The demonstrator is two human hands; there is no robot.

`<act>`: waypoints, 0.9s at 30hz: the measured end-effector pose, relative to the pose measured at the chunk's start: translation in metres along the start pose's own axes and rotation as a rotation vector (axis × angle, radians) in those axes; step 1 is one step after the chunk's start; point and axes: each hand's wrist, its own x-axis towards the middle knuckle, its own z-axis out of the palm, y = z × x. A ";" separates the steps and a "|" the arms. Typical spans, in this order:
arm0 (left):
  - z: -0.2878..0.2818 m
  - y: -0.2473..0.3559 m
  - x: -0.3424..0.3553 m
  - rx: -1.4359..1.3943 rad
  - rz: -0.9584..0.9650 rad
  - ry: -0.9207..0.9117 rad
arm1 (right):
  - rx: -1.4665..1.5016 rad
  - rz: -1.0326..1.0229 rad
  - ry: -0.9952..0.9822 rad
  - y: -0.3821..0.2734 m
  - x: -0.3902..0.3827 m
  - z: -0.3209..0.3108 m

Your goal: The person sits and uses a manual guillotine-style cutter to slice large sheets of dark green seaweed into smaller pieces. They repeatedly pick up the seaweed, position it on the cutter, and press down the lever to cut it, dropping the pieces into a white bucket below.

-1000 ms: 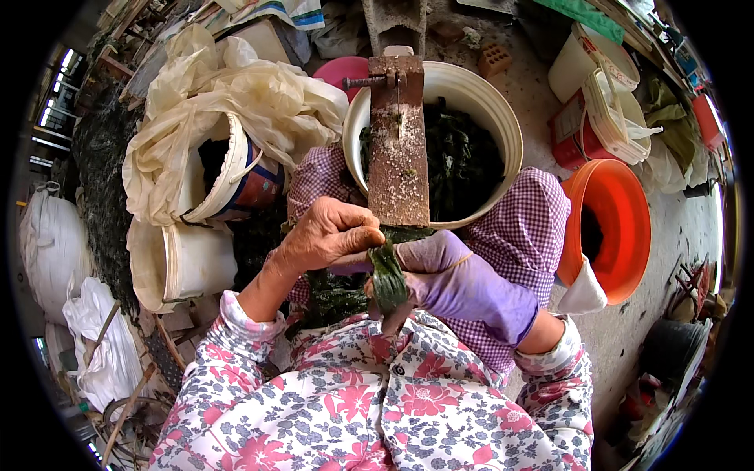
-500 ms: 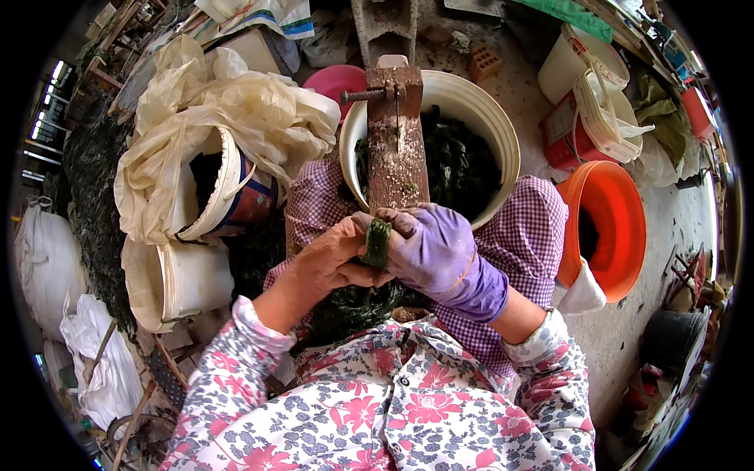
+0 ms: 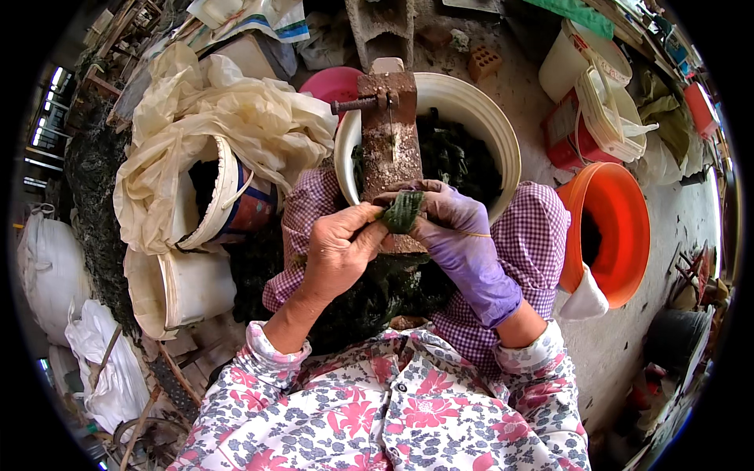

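Note:
My bare left hand (image 3: 339, 245) and my right hand (image 3: 455, 235), in a purple glove, pinch a small folded bundle of dark green leaves (image 3: 403, 210) between them. The bundle is pressed against the lower end of a rusty board (image 3: 389, 149) that leans over a white basin (image 3: 495, 137) holding more dark greens. A pile of the same wet greens (image 3: 369, 290) lies on my lap, over the purple checked apron (image 3: 542, 243).
An orange bucket (image 3: 628, 228) stands at my right, white tubs (image 3: 589, 86) behind it. At my left are a tipped bucket (image 3: 228, 196) under a cream plastic sheet (image 3: 212, 118), a white pail (image 3: 188, 286) and white sacks (image 3: 47, 267). A pink bowl (image 3: 330, 82) sits behind.
Both hands have lifted the leaf bundle from my lap up to the lower end of the rusty board, and the bundle is folded smaller.

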 end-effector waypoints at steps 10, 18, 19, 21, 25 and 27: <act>0.020 0.002 -0.005 0.238 0.222 0.179 | 0.086 0.131 0.023 0.005 -0.004 -0.009; 0.015 0.002 -0.002 -0.106 -0.008 0.231 | 0.545 0.335 0.191 -0.025 -0.005 -0.026; 0.009 0.002 -0.002 -0.049 -0.033 0.150 | 0.576 0.359 0.223 -0.026 -0.005 -0.032; -0.004 0.003 -0.003 0.063 -0.085 -0.010 | 0.594 0.375 0.278 -0.020 -0.007 -0.038; -0.009 0.006 -0.001 0.356 0.119 -0.023 | 0.491 0.348 0.280 -0.007 -0.016 -0.037; -0.011 0.014 -0.001 0.395 0.197 -0.046 | 0.280 0.271 0.291 -0.007 -0.018 -0.046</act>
